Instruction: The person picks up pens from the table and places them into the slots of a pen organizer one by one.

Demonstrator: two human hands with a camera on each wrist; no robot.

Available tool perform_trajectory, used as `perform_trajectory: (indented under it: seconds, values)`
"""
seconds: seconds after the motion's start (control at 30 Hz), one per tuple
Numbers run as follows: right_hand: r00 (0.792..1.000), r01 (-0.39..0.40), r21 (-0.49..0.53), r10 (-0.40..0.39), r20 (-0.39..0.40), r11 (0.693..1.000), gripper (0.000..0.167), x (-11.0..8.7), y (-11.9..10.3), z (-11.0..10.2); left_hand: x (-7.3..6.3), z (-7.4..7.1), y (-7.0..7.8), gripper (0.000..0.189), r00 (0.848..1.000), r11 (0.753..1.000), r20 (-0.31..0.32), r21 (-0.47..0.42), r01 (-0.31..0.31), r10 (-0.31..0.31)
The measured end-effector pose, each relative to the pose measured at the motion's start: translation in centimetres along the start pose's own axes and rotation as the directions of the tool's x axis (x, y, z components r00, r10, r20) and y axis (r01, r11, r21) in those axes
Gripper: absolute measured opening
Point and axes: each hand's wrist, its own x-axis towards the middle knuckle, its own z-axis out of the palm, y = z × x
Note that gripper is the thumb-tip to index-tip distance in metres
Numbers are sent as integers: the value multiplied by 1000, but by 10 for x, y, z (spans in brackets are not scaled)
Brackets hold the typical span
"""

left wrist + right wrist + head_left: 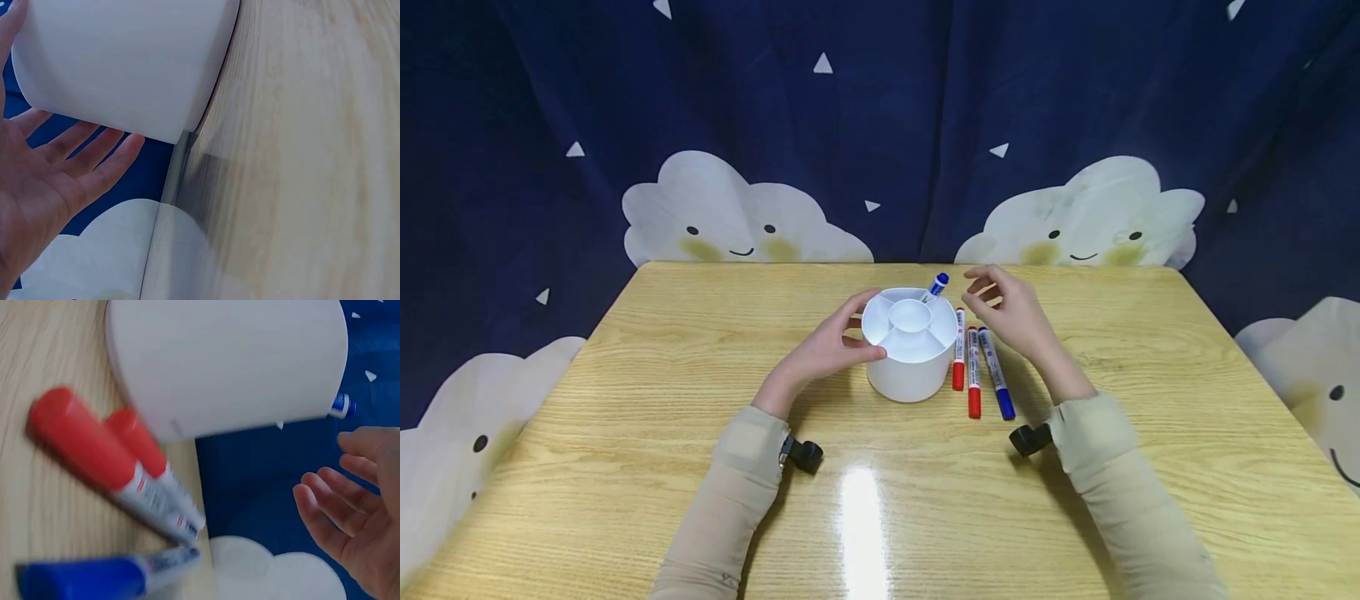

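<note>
A white round pen holder (908,377) stands upright on the table, divided into several compartments around a central cup. My left hand (831,340) holds its left side, thumb at the front rim and fingers behind. In the holder's back right compartment leans a blue-capped marker (937,286), cap up. Right of it, my right hand (1009,310) hovers with loosely bent fingers and nothing between them; the right wrist view shows a gap between its fingertips and the blue cap. Beside the holder lie a red marker (958,350), a second red marker (973,371) and a blue marker (996,372).
The wooden table (670,367) extends to both sides and toward me. Behind its far edge hangs a dark blue curtain (895,125) with white triangles and smiling clouds. A small black wrist camera (805,456) is strapped at my left cuff, another camera (1028,439) at the right.
</note>
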Motion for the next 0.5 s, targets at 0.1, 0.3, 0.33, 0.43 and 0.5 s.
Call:
perform_trajectory:
  seconds: [0.1, 0.3, 0.33, 0.43, 0.5]
  values:
    - [999, -28, -54, 30, 38, 998, 31, -2, 10, -2, 0, 0, 0, 81, 1000, 1000, 1, -2, -1, 1]
    - [971, -137, -175, 168, 172, 975, 34, -6, 26, -3, 0, -1, 0, 81, 1000, 1000, 2, 0, -3, 3]
    - [963, -151, -197, 189, 191, 969, 35, -7, 29, -2, 0, -1, -1, 81, 1000, 1000, 2, 1, -4, 4]
    - [939, -193, -250, 253, 235, 949, 38, -8, 34, 0, 0, -1, -1, 81, 1000, 1000, 3, 4, -7, 7]
    - [925, -214, -269, 284, 254, 939, 40, -9, 37, 1, 1, -1, -2, 81, 1000, 1000, 4, 2, -7, 7]
